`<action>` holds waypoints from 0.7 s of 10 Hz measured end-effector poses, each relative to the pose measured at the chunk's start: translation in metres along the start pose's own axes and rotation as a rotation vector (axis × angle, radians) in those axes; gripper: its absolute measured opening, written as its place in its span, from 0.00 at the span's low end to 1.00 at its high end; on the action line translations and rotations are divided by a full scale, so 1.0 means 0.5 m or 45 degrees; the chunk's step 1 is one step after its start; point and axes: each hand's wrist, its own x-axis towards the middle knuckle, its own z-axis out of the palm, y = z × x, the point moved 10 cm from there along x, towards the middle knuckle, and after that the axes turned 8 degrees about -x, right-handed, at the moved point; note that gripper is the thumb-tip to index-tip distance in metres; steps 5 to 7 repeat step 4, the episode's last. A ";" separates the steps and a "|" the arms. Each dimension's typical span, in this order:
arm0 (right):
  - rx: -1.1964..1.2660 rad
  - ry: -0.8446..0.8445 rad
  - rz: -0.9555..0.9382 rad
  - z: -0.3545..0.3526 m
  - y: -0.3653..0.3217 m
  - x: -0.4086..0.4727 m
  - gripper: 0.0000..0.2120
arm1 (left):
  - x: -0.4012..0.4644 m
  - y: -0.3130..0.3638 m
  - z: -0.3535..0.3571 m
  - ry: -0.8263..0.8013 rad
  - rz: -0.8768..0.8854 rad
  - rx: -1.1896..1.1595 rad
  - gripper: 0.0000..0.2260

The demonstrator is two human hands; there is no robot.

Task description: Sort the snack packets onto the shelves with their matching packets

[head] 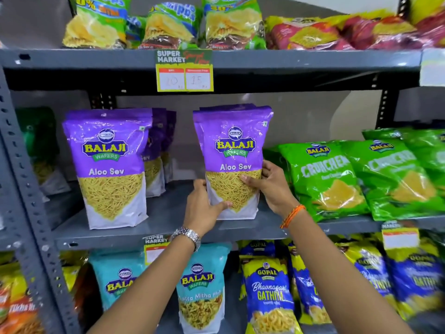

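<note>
A purple Aloo Sev packet [234, 150] stands upright on the middle shelf [168, 227], with more purple packets close behind it. My left hand [204, 208] grips its lower left corner and my right hand [267, 184] presses its lower right side. A second row of purple Aloo Sev packets [108, 165] stands to the left on the same shelf, with a bare gap between the two rows.
Green Cruncheez packets [337, 177] lean right of my right hand. Teal Balaji packets [202, 285] and blue Gopal Gathiya packets [269, 292] fill the shelf below. Green chips packets [231, 22] and red packets [313, 34] sit on the top shelf. A price tag [184, 71] hangs above.
</note>
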 end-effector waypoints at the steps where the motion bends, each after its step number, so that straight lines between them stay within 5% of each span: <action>1: 0.000 0.055 0.046 -0.040 0.042 -0.040 0.26 | -0.040 -0.025 0.047 -0.057 -0.038 -0.016 0.31; 4: -0.050 0.082 0.109 -0.056 0.018 -0.034 0.39 | -0.021 -0.003 0.042 -0.059 0.036 -0.016 0.40; 7: -0.050 0.082 0.109 -0.056 0.018 -0.034 0.39 | -0.021 -0.003 0.042 -0.059 0.036 -0.016 0.40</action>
